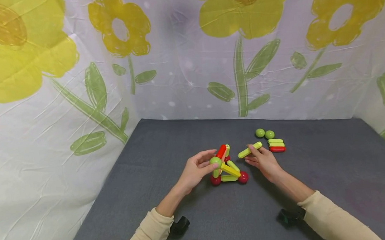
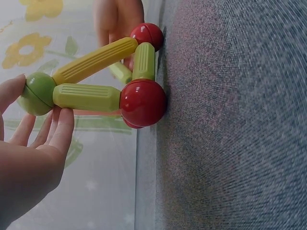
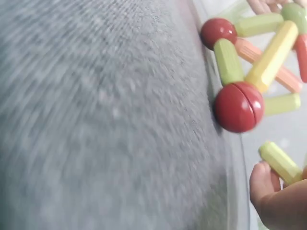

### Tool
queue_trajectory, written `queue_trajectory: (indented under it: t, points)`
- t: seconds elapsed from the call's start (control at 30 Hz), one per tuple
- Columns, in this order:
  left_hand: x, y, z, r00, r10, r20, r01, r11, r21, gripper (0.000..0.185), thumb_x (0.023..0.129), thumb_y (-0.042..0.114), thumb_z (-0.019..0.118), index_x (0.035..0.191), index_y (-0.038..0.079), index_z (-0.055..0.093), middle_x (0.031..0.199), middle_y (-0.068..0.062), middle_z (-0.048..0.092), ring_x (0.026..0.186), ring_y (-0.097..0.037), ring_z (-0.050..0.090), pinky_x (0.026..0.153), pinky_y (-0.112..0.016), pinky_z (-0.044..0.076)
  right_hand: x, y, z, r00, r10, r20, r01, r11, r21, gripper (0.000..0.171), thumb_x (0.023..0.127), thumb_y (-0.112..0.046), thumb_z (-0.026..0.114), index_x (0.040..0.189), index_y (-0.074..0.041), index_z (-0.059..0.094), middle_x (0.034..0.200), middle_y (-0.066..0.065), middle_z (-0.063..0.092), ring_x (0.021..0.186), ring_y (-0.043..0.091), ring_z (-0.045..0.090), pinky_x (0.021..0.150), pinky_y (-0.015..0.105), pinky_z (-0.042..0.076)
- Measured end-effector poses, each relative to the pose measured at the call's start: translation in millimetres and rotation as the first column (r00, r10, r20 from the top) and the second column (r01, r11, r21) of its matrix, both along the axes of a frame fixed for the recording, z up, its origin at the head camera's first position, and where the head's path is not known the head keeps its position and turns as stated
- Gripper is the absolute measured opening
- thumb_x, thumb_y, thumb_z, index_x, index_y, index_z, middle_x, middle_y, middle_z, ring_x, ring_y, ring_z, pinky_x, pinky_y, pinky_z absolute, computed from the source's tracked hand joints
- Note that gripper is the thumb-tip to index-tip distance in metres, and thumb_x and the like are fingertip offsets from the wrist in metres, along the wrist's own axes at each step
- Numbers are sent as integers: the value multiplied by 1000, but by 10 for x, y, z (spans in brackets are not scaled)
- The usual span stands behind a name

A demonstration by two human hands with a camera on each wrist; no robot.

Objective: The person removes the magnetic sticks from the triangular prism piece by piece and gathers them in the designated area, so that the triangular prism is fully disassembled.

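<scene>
A small frame of rods and balls [image 1: 227, 167] stands on the grey mat [image 1: 150, 193], its base on red balls [image 2: 143, 103] [image 3: 238, 106]. My left hand [image 1: 210, 159] pinches the green ball [image 1: 215, 162] [image 2: 36, 93] at the frame's top, thumb on one side and fingers [image 2: 60, 129] on the other. A yellow rod [image 2: 96, 60] [image 3: 272, 56] and a green rod [image 2: 86, 97] run from that ball down to the red balls. Just right of the frame, my right hand [image 1: 249, 154] holds a loose light green rod [image 1: 250, 149] [image 3: 280, 162], clear of the frame.
Two loose green balls [image 1: 264, 133] lie at the back right of the mat, beside a short row of green rods [image 1: 275, 143] and a red rod [image 1: 277, 149]. A flowered sheet [image 1: 177, 63] hangs behind the mat and down its left side.
</scene>
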State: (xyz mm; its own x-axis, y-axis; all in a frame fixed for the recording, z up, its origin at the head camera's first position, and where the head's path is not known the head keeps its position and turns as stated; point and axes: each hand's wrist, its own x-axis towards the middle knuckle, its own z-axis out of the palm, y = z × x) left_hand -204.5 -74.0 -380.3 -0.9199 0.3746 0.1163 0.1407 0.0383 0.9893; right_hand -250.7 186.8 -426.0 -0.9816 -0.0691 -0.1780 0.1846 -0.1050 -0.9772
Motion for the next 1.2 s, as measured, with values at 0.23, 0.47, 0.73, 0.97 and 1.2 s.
queue_trajectory:
  t: [0.23, 0.47, 0.73, 0.97, 1.2]
  points:
    - [-5, -8, -12, 1000, -4, -6, 4, 1000, 1, 47, 89, 3, 67, 133, -2, 52, 128, -18, 55, 115, -32, 55, 91, -35, 48, 36, 267, 50, 1000, 14, 28, -12, 999, -46, 62, 101, -25, 50, 146, 7, 23, 127, 13, 46, 94, 9, 63, 90, 29, 48]
    - [-97, -3, -136, 1000, -8, 8, 8, 1000, 10, 48, 88, 2, 67, 134, -1, 51, 129, -18, 54, 116, -32, 55, 90, -36, 48, 81, 513, 22, 1000, 5, 10, -4, 998, -67, 65, 101, -25, 49, 145, 11, 19, 108, -2, 58, 94, 9, 64, 89, 27, 48]
    - [-162, -10, -271, 1000, 3, 0, -3, 1000, 13, 49, 88, 11, 71, 133, 7, 54, 128, -13, 56, 115, -27, 56, 91, -35, 48, 119, 720, 1, 999, -39, 37, 45, 987, -152, 67, 97, -20, 57, 145, 6, 20, 105, -3, 58, 94, 10, 62, 92, 28, 46]
    - [-155, -12, -260, 1000, 4, 2, -4, 1000, 12, 48, 88, 11, 71, 133, 7, 54, 128, -13, 56, 116, -27, 56, 91, -36, 48, 131, 866, -1, 990, -109, 94, 125, 974, -191, 48, 97, -16, 55, 132, 1, 26, 95, -3, 63, 90, 10, 66, 89, 29, 48]
    - [-153, -14, -263, 1000, 4, 5, -4, 1000, 7, 48, 88, 12, 71, 133, 8, 55, 128, -12, 56, 116, -26, 56, 91, -35, 48, 122, 955, -23, 974, -167, 153, 184, 977, -109, 45, 95, -13, 59, 128, 4, 33, 89, -1, 63, 82, 10, 66, 83, 30, 51]
